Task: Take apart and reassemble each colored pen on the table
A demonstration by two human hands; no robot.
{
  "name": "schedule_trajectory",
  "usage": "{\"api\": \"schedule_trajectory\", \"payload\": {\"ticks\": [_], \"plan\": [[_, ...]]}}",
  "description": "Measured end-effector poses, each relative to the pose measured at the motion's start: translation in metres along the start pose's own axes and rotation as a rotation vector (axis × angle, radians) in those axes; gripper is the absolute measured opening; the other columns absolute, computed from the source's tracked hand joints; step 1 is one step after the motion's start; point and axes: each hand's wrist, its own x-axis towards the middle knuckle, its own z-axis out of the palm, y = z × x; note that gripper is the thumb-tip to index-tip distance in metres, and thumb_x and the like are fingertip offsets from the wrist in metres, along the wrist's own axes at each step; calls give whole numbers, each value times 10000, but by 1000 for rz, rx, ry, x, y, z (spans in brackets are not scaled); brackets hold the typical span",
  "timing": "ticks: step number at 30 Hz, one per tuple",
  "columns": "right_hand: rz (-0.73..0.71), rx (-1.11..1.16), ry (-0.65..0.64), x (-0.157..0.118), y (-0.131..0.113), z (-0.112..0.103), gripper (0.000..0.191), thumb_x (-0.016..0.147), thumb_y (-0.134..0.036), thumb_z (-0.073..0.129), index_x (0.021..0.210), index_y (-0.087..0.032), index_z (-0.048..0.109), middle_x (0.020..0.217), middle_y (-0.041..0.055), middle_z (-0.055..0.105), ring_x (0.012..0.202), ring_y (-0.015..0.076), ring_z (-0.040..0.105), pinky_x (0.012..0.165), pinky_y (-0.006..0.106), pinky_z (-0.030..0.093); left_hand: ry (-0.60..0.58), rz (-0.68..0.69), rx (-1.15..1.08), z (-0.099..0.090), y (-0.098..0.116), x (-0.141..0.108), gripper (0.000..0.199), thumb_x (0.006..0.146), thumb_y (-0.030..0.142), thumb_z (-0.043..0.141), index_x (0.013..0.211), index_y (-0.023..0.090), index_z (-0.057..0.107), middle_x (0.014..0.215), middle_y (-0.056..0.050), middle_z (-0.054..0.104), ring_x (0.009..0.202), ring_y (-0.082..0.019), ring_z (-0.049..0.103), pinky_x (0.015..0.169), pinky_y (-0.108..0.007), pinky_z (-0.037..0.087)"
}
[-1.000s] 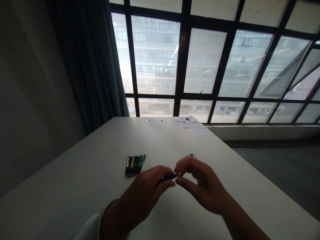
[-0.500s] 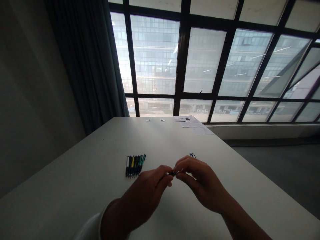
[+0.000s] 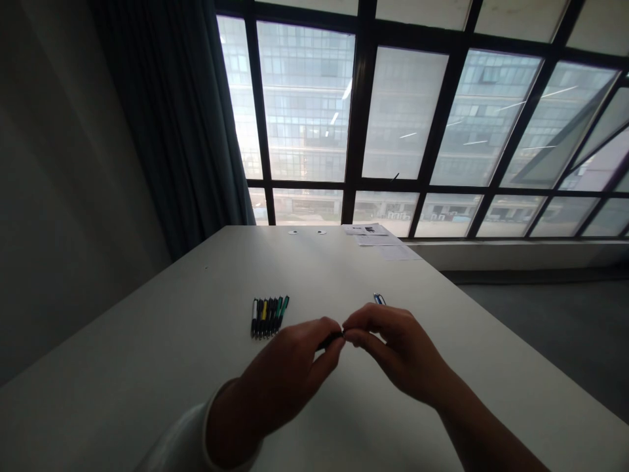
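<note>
My left hand [image 3: 295, 360] is closed around a slim black pen [image 3: 330, 339], most of which the fingers hide. At the pen's right end, my right hand [image 3: 400, 357] pinches the tip between thumb and fingertips. The two hands meet above the white table, fingertips almost touching. Beyond my left hand lies a row of several pens [image 3: 268, 318], side by side, with white, yellow, green and black barrels. Just past my right hand a blue pen [image 3: 379, 299] shows, its near part covered by the hand.
The white table [image 3: 221, 373] reaches to the windows. Printed papers [image 3: 378, 241] lie at its far right corner, and two small round white pieces [image 3: 321, 232] sit along the far edge. A dark curtain [image 3: 171, 131] hangs at the left.
My fingertips have come closer together around the pen, and its shiny end is now covered. The view has shifted slightly; the row of pens stays put.
</note>
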Motion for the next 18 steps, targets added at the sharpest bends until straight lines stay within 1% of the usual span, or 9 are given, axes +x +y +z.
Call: {"api": "schedule_trajectory", "payload": {"ticks": [4, 7, 12, 15, 17, 18], "plan": [[-4, 89, -4, -3, -1, 0, 84, 925, -249, 640, 939, -194, 702, 864, 39, 704, 777, 160, 641, 702, 296, 520, 27, 3, 32, -1, 0, -4, 156, 986, 284, 459, 1034, 223, 595, 830, 21, 661, 684, -115, 589, 648, -241, 408], [-3, 151, 8, -5, -2, 1, 77, 916, -241, 652, 957, -197, 699, 909, 45, 701, 821, 170, 649, 732, 309, 534, 34, 9, 40, -2, 2, -5, 189, 992, 325, 459, 1080, 226, 593, 806, 27, 655, 662, -115, 583, 632, -242, 399], [23, 187, 5, -8, -2, 0, 92, 913, -249, 652, 979, -200, 695, 927, 42, 700, 831, 167, 650, 736, 302, 541, 32, 8, 66, 0, 0, -7, 189, 1001, 308, 449, 989, 222, 617, 849, 22, 666, 711, -112, 592, 674, -238, 403], [58, 105, 54, -15, 13, -2, 122, 915, -288, 644, 989, -202, 688, 912, 40, 700, 804, 163, 646, 712, 290, 532, 30, -5, 99, 2, -3, -7, 193, 1001, 304, 444, 964, 222, 614, 825, 24, 653, 686, -113, 573, 657, -244, 394], [115, -40, 73, -23, 34, -4, 113, 913, -285, 630, 953, -197, 688, 878, 40, 697, 777, 164, 640, 690, 285, 517, 30, -8, 116, 4, -4, -6, 197, 1000, 302, 442, 932, 219, 607, 812, 24, 647, 689, -116, 568, 662, -248, 397], [162, -137, 63, -28, 49, -4, 102, 906, -266, 618, 910, -191, 687, 842, 39, 691, 733, 163, 629, 640, 278, 499, 30, -5, 121, 5, -5, -6, 199, 999, 299, 442, 917, 217, 604, 808, 23, 646, 696, -117, 569, 669, -249, 401]]}}
